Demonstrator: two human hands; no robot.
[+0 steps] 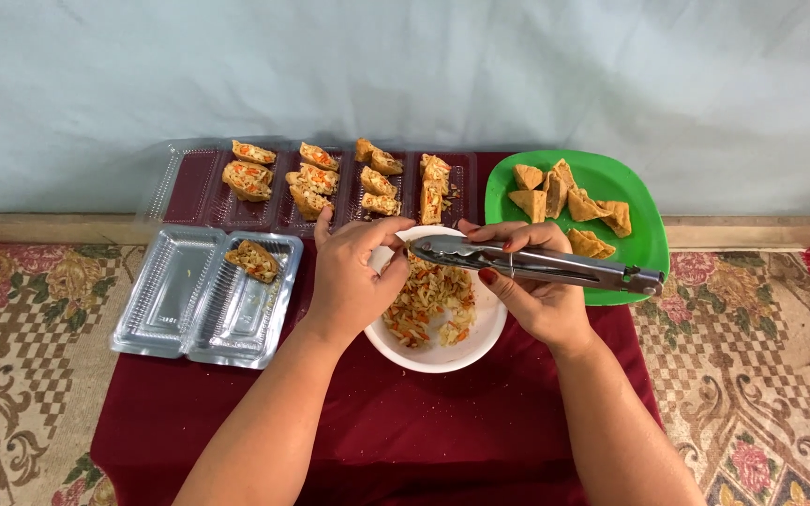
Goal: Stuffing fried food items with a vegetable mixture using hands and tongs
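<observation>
Hands over round white bowl point(480, 345) of shredded vegetable filling, centre of maroon-clothed desk point(377, 431). Right hand point(541, 290) fingers clamped on long metal tongs point(536, 264), held level across bowl. Left hand point(353, 276) fingers pinched together at tong tips, contents hidden. Green plastic plate point(644, 220) of fried tofu far right, within reach.

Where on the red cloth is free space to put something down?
Bare red cloth lies in front of the white bowl, between the forearms. The back is crowded: clear trays, open clear box, green plate.
</observation>
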